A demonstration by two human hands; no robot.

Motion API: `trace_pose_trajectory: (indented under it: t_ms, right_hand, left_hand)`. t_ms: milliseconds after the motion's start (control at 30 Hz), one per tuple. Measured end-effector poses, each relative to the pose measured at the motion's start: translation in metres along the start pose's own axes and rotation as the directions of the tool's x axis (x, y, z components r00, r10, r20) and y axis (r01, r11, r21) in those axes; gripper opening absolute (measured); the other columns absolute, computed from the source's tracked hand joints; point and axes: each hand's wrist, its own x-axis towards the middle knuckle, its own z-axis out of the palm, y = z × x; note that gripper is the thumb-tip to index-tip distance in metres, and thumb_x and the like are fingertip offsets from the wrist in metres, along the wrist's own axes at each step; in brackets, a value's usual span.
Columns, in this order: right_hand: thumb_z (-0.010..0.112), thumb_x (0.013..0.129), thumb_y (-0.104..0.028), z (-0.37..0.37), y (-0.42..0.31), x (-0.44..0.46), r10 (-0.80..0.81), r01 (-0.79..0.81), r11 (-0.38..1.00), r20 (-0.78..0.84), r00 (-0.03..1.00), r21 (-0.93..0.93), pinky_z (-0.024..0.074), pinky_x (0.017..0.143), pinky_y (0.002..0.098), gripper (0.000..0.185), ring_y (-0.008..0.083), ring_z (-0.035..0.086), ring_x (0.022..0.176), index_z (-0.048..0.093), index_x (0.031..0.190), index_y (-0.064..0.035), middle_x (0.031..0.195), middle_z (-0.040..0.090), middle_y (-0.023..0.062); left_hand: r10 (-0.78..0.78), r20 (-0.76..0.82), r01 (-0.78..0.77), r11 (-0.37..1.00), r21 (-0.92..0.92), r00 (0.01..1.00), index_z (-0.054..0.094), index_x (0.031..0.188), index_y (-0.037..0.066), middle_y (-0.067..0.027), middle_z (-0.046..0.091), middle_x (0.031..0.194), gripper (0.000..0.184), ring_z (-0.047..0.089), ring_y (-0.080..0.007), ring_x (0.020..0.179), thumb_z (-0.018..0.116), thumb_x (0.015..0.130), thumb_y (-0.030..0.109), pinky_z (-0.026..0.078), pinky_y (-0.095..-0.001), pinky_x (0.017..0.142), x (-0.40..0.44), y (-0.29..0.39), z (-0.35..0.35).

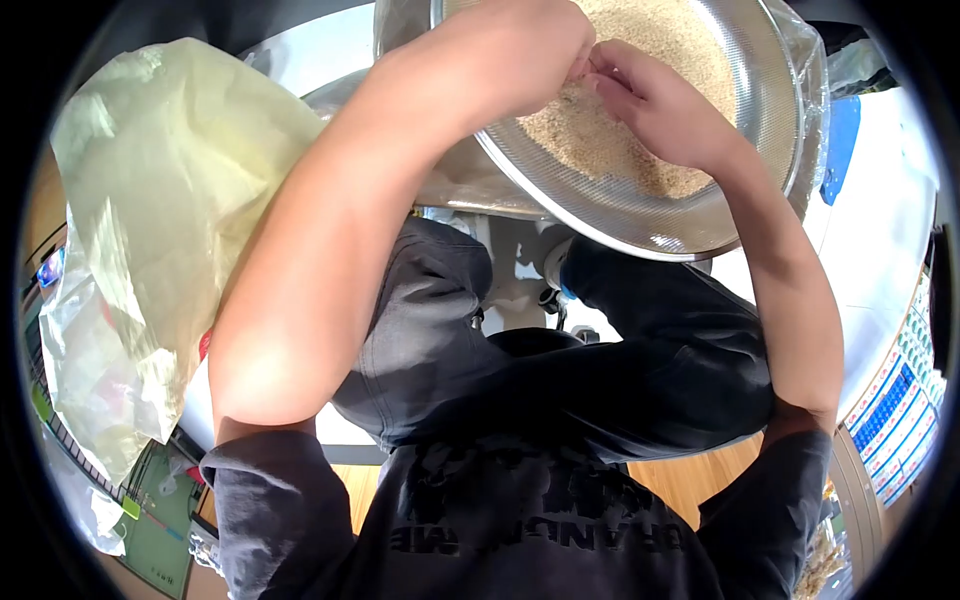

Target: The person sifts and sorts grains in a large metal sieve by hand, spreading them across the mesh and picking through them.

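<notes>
A large round metal mesh sieve (768, 85) tilts in front of me at the top of the view. Light tan grain-like granules (665, 35) cover much of its mesh. Over the sieve, my left hand (535, 55) is closed, its fingertips largely hidden behind the wrist and knuckles. My right hand (660, 110) meets it from the other side, thumb and fingers pinched together just above the granules. The fingertips of both hands come together at one spot. Whatever they pinch, if anything, is too small or too hidden to make out.
Clear plastic sheeting (810, 60) surrounds the sieve. A big yellowish translucent plastic bag (170, 150) stands at my left, close to my left arm. My legs (430, 330) are beneath the sieve. On the right are a white surface (870, 240) and blue-and-white printed packs (890, 420).
</notes>
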Motion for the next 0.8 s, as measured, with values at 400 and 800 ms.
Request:
trace_pose_trajectory:
  t_ms: [400, 800]
  right_hand:
    - [0.054, 0.113, -0.034, -0.045, -0.010, -0.029, 0.210, -0.259, 0.901, 0.173, 0.962, 0.348, 0.0428, 0.066, 0.0250, 0.030, 0.0066, 0.051, 0.072, 0.065, 0.109, -0.0061, 0.078, 0.056, -0.0029]
    - [0.054, 0.110, -0.018, -0.125, 0.041, -0.164, 0.494, -0.481, 0.867, -0.329, 0.804, 0.126, 0.0432, 0.069, 0.0278, 0.016, 0.0091, 0.049, 0.074, 0.062, 0.106, -0.0049, 0.079, 0.052, -0.0019]
  left_hand:
    - [0.150, 0.010, -0.148, 0.983, -0.108, 0.989, 0.072, 0.108, 0.001, -0.0251, 0.071, 0.119, 0.019, 0.067, -0.0400, 0.117, 0.066, 0.093, 0.011, 0.053, -0.0475, 0.098, 0.028, 0.006, 0.006]
    - [0.194, -0.150, -0.191, 0.981, 0.031, 0.970, 0.070, 0.114, 0.000, -0.0175, 0.069, 0.107, 0.019, 0.069, -0.0368, 0.101, 0.068, 0.096, 0.007, 0.054, -0.0434, 0.089, 0.030, 0.003, 0.041]
